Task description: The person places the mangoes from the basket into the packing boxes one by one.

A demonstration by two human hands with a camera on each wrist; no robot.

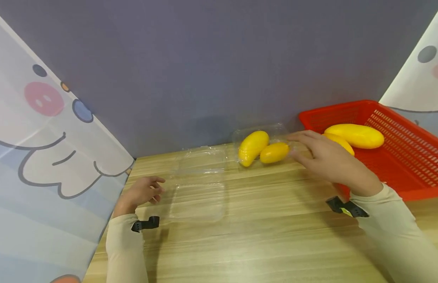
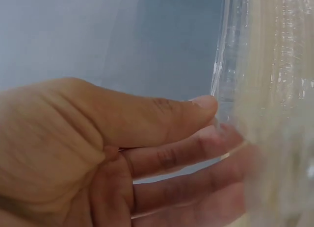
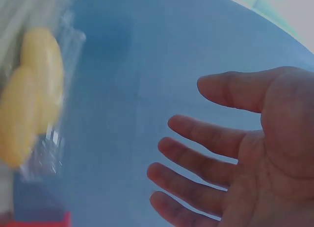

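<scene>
An opened clear plastic clamshell box (image 1: 197, 201) lies on the table, lid folded back. Beside its left edge is my left hand (image 1: 140, 191), fingers loosely bent. In the left wrist view my thumb and forefinger (image 2: 189, 148) come close together at the plastic's edge; whether they touch it is hard to tell. A second clear box (image 1: 241, 135) stands against the back wall with two yellow mangoes (image 1: 253, 147) in it. Over that box's right side reaches my right hand (image 1: 326, 159). Its fingers are spread and hold nothing in the right wrist view.
A red plastic basket (image 1: 392, 173) stands at the right, partly behind my right forearm, with more yellow fruit (image 1: 356, 135) in it. A grey wall (image 1: 204, 70) rises behind the wooden table (image 1: 247, 239). Printed cartoon panels (image 1: 35, 157) flank both sides.
</scene>
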